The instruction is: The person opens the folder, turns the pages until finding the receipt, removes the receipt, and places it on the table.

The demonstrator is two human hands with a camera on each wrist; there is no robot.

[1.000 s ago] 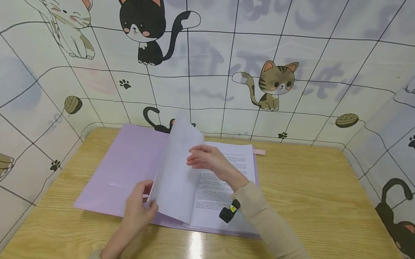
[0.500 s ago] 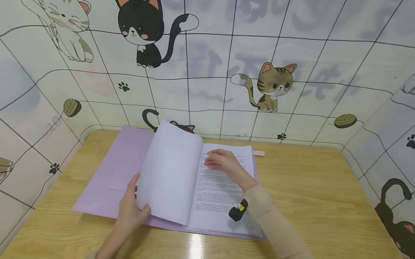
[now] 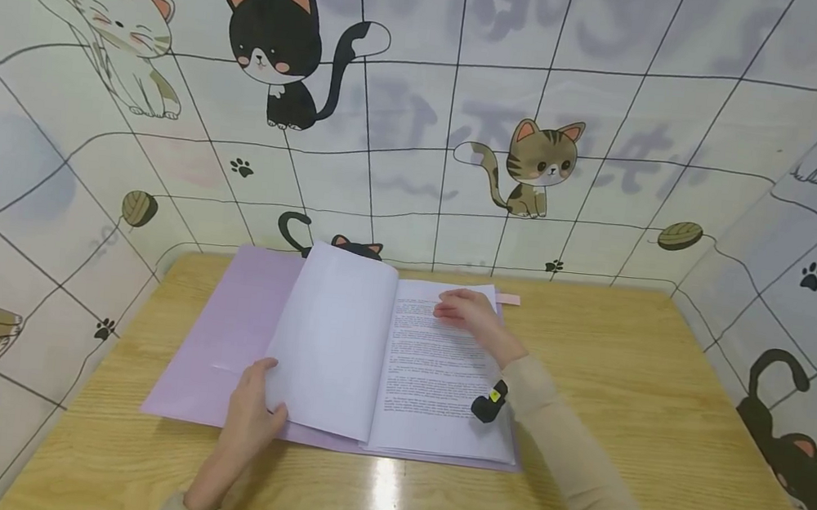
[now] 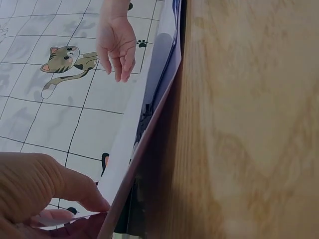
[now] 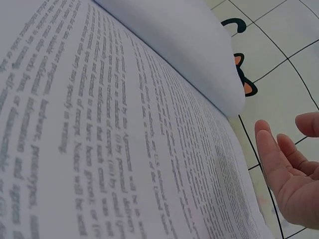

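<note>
on the printed page, right half of my lilac folder, i read "agreement", "receipt" and "hardware, prototypes". my left hand pinches the turned sheet over the folder's middle; my right hand, fingers relaxed, hangs above the print. a pink tab juts from the folder's right edge. wooden table beneath the folder, cat-patterned wall covering behind it.

Left fingers at blank page, purple folder beneath.
</note>
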